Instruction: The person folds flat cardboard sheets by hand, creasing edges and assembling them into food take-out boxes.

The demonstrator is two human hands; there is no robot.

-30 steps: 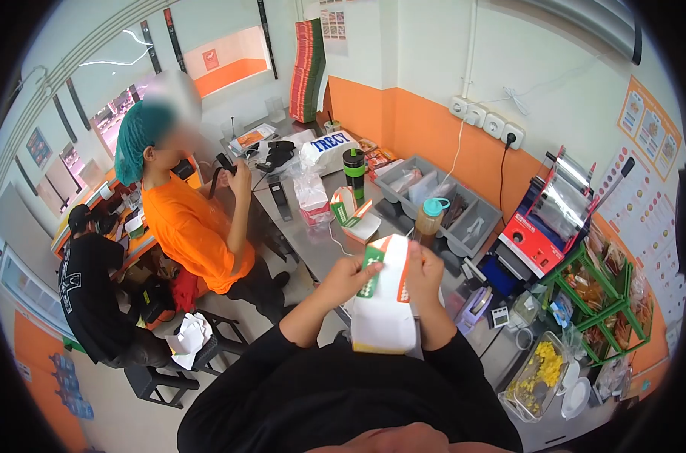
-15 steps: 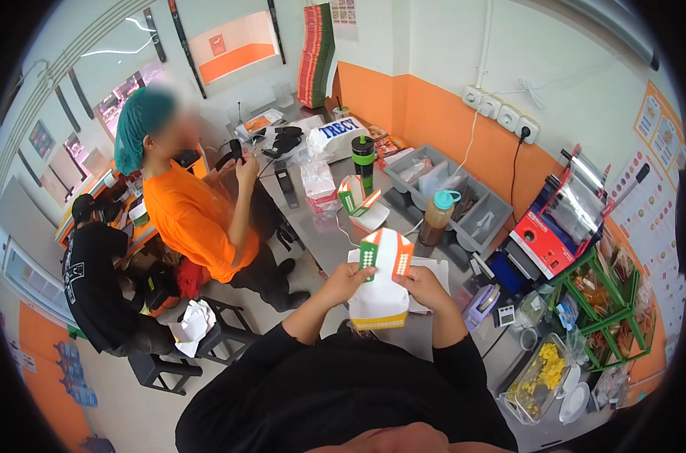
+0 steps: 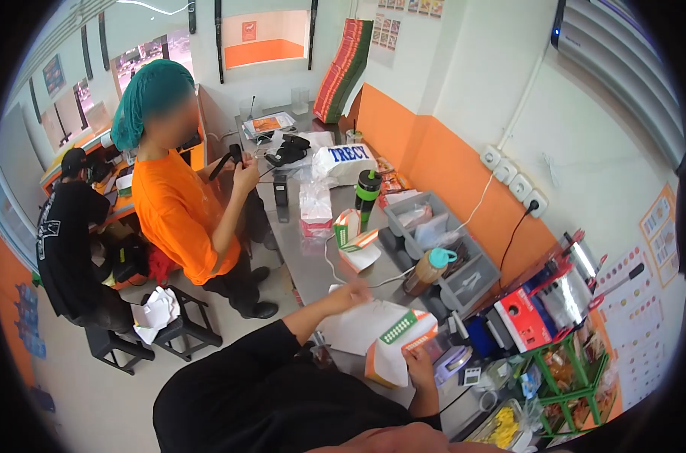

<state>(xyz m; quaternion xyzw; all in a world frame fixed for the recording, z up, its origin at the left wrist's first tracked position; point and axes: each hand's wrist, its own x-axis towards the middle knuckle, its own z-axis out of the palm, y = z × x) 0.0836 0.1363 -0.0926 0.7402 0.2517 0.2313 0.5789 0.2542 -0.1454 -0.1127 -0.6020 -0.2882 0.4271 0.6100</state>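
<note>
My right hand (image 3: 419, 367) grips the right side of a paper food box (image 3: 392, 351), white with green, orange and yellow printing. The box is tilted, held low in front of my body. My left hand (image 3: 347, 297) is off the box, to its upper left, above a white flat sheet or carton (image 3: 343, 332) on the table. Its fingers look stretched out and slightly blurred, with nothing visible in them. Just beyond it stands another folded paper box (image 3: 356, 240) with the same green and orange print.
A bottle with a turquoise lid (image 3: 431, 272), a grey divided tray (image 3: 464, 283) and a black-green tumbler (image 3: 368, 194) stand along the wall side. A red sealing machine (image 3: 520, 321) is at right. A person in an orange shirt (image 3: 180, 211) stands left of the table (image 3: 301, 260).
My left hand has let go of the paper box and moved up and left. The box, in my right hand, has turned and tilted. The camera view has shifted.
</note>
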